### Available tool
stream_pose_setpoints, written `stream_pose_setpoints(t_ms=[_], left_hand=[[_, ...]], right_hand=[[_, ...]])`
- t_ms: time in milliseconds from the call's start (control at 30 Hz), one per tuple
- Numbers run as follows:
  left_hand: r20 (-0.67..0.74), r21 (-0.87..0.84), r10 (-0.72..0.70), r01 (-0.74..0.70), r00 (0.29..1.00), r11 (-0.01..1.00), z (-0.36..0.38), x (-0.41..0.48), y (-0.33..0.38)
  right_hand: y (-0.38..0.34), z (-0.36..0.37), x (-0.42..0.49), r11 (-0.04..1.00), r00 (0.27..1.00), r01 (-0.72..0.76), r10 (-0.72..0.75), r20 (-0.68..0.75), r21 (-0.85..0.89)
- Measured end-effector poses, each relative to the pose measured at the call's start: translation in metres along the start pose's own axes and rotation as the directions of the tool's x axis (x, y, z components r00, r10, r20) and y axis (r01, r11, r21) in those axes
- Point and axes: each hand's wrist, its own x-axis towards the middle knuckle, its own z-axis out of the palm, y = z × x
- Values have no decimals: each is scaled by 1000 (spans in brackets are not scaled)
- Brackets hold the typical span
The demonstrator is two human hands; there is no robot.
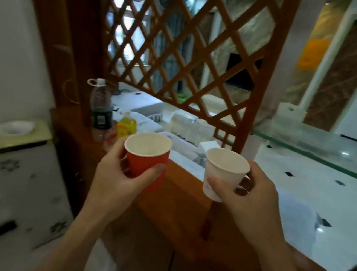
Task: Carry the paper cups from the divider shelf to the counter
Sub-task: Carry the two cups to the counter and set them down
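My left hand [120, 180] grips a red paper cup [146, 157], upright, its white inside showing nothing in it. A white paper cup [222, 173] is held upright in my right hand [248, 195], fingers wrapped round its lower half. Both cups hang in the air just above the wooden divider shelf [179, 194], side by side and apart. The view is slightly blurred.
A wooden lattice screen [184, 46] rises behind the shelf. A dark drink bottle [100, 105] and a small yellow bottle [127, 126] stand at the shelf's left end. A glass ledge [320, 148] runs at right. A white cabinet with a bowl [14, 127] stands at left.
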Motion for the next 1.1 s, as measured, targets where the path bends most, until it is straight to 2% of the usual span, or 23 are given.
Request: stream_pose_setpoints(t_ms=[100,233,367,500,667,867,1100], left_hand=[[-149,86,-36,49,988,995,-34,-35,1],[-354,168,-93,162,930,972,-81,-99,6],[-525,210,-148,296,838,932,-124,-169,24],[-682,261,-106,376,724,889,-160,-232,57],[-816,284,-35,452,577,846,-200,-310,94],[-929,233,15,550,371,802,-251,-392,132],[-980,174,77,609,182,774,-340,-474,166]], right_hand=[[-2,30,-8,998,990,35,-43,134,57],[-14,73,-35,979,935,70,-132,329,193],[-36,114,-74,941,843,70,-234,484,332],[-72,153,-118,904,727,72,-336,599,421],[-124,196,-181,859,580,26,-430,692,512],[-190,246,-265,810,388,-37,-528,756,585],[-274,319,-361,761,250,-109,-602,758,640]])
